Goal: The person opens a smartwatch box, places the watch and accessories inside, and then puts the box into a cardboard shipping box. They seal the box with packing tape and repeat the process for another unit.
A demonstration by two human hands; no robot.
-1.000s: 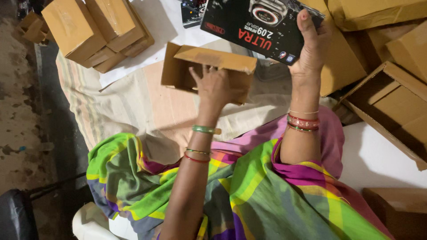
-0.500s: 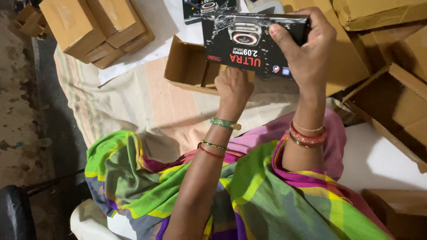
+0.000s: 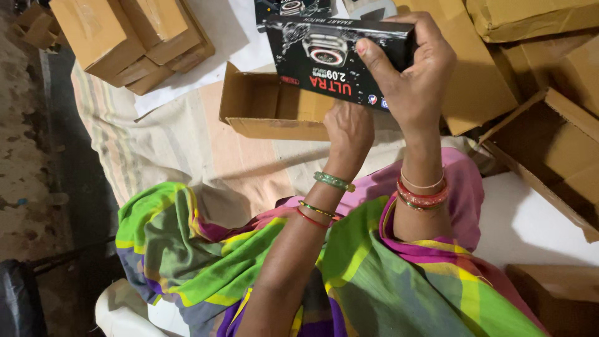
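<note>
A: Status on the hands?

B: right hand [image 3: 415, 81] is clamped on the black product box [image 3: 337, 62], thumb across its printed face, fingers wrapped over the far edge. Box is held up in the air, tilted, above the open cardboard carton [image 3: 274, 109].

A: And the left?

B: left hand [image 3: 348, 131] is under the black box's lower edge, right at the carton's near wall. Fingers are hidden behind the box, so can't tell if it's gripping anything or just touching.

A: Where does the carton sit?

B: On a pale striped cloth [image 3: 187, 150] spread over the surface, flaps open, mouth toward the camera. Inside mostly shadowed.

A: Anything else around?

B: Stack of closed brown boxes [image 3: 125, 37] far left on a white sheet [image 3: 212, 31]. More brown cartons [image 3: 530, 37] on the right, one open one [image 3: 549, 150] near the right edge. A second black box [image 3: 290, 7] is partly visible at the top, behind the held one.
</note>
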